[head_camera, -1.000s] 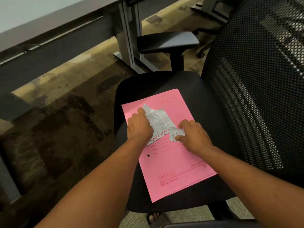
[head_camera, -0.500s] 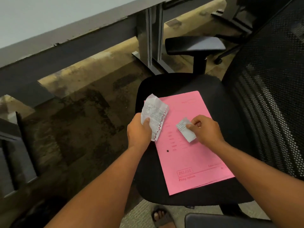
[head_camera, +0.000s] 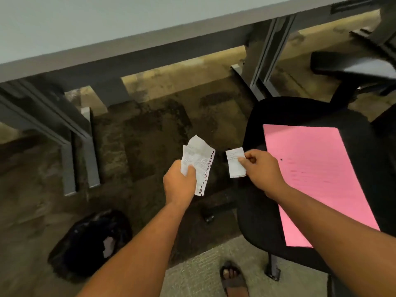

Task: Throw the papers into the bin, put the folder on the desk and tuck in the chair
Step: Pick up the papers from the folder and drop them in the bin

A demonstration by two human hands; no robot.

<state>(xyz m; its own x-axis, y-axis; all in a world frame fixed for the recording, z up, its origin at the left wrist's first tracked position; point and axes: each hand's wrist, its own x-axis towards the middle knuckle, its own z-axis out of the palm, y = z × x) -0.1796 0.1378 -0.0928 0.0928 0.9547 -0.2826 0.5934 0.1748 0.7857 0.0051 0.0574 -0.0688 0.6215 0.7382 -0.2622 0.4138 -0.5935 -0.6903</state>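
My left hand [head_camera: 180,185] grips a crumpled white paper with a punched edge [head_camera: 198,159], held over the carpet left of the chair. A smaller white paper slip [head_camera: 235,162] is pinched in my right hand [head_camera: 262,170], just off the seat's left edge. The pink folder [head_camera: 317,174] lies flat on the black chair seat [head_camera: 255,217] at the right. A bin lined with a black bag [head_camera: 92,241] stands on the floor at the lower left, with a pale scrap inside. The grey desk top [head_camera: 107,24] spans the top of the view.
Grey desk legs [head_camera: 72,159] stand at the left and another leg [head_camera: 265,61] at the upper middle. The chair's armrest [head_camera: 351,67] is at the upper right. My sandalled foot [head_camera: 232,277] rests on a light mat at the bottom.
Both hands lifted the papers off the pink folder and carried them left, off the seat. The view swung left and down, bringing the bin into sight.
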